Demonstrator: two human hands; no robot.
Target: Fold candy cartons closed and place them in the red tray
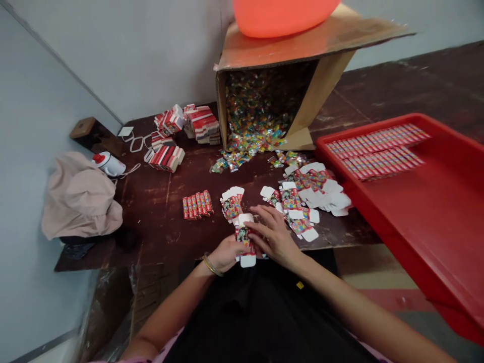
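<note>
Near the table's front edge, my left hand (226,253) is closed on a small printed candy carton (243,233), thumb across its front; white end flaps stick out at top and bottom. My right hand (273,236) grips the same carton from the right, its fingertips on the upper part and its thumb hidden. Just beyond lies a small fanned stack of flat cartons (232,204). To the right of my right hand, more flat cartons (293,199) are spread in a loose pile. A row of closed candy boxes (197,205) stands to the left.
A tipped cardboard box (321,96) spills wrapped candies (249,146); an orange basin (283,15) rests on it. At right, a red tray (434,212) holds rows of filled boxes (378,148). Bundled cartons (202,122), a white-and-red bottle-like item (109,164) and beige cloth (81,196) lie left.
</note>
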